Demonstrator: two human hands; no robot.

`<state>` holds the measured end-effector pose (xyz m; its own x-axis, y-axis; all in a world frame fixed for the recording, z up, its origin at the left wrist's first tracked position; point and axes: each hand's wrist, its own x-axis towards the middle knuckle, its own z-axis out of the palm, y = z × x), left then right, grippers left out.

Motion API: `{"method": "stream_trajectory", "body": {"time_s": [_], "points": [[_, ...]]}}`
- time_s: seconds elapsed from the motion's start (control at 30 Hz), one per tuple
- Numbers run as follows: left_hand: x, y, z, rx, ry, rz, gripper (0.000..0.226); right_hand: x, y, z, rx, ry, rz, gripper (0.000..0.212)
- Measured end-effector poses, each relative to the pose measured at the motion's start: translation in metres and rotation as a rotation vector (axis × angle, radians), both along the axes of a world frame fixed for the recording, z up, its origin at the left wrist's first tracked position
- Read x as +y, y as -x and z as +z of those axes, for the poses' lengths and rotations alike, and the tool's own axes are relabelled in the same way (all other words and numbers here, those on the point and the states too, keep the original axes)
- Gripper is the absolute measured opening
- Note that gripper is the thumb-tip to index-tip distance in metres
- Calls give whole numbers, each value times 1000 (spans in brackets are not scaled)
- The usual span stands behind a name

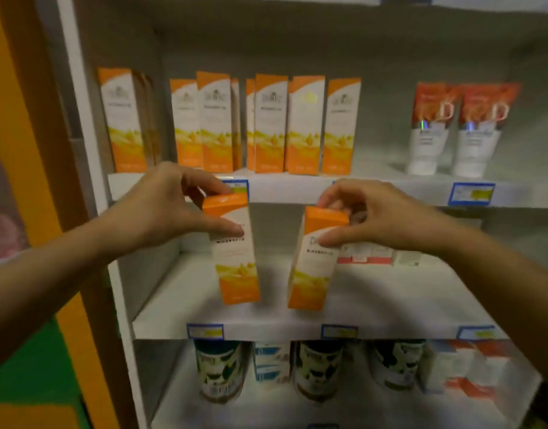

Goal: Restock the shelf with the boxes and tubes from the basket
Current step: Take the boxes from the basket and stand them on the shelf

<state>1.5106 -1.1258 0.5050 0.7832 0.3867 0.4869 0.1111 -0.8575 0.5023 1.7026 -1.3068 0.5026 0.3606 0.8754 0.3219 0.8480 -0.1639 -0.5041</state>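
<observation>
White shelving point(297, 41), matte and flat-panelled, edged on the left by a smooth orange upright point(15, 150); a patch of green floor point(34, 366) below that. On the upper shelf point(297, 188), a row of tall cartons point(272, 125): slim rectangular card boxes, white with orange tops and orange-yellow swirls at the base, upright and packed close. Further right on the same ledge, well apart from the row, 2 soft tubes point(430, 128) standing on white caps, red-orange above, white below. Blue-bordered price labels point(470, 194) fixed to the shelf fronts.

In front of the middle shelf point(390, 298), the left hand point(161, 205), pinching the left box point(235, 252) by its orange top, thumb on the printed front, fingers curled over the lid. Same kind of carton as those above, its top leaning slightly left. Beside it, apart, the right hand point(374, 215), gripping the right box point(313, 261) the same way: thumb across the front face, fingers curled over the top flap, top leaning right. Bases of both boxes near the front edge of the middle shelf (resting on the board or just above it, hard to tell through the blur).

At the back of that shelf, flat red-and-white packs point(365, 257) lying low. On the lowest shelf, round tins point(218, 370) with dark-and-white labels, plus small blue-and-white cartons point(271, 360) and red-and-white cartons point(470, 370).
</observation>
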Motion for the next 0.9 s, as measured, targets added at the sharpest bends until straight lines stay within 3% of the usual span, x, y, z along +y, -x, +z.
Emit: {"method": "stream_trajectory", "body": {"time_s": [0.23, 0.43, 0.67, 0.9], "points": [[-12, -9, 96, -55, -58, -1, 40, -18, -12, 97, -9, -98, -21, 47], [4, -32, 141, -45, -182, 72, 50, -20, -40, 140, -66, -139, -108, 47], [34, -59, 145, -13, -277, 166, 46, -17, -67, 159, -148, -117, -221, 41], [49, -78, 137, 19, -214, 145, 45, -10, -85, 153, -131, -82, -303, 40]]}}
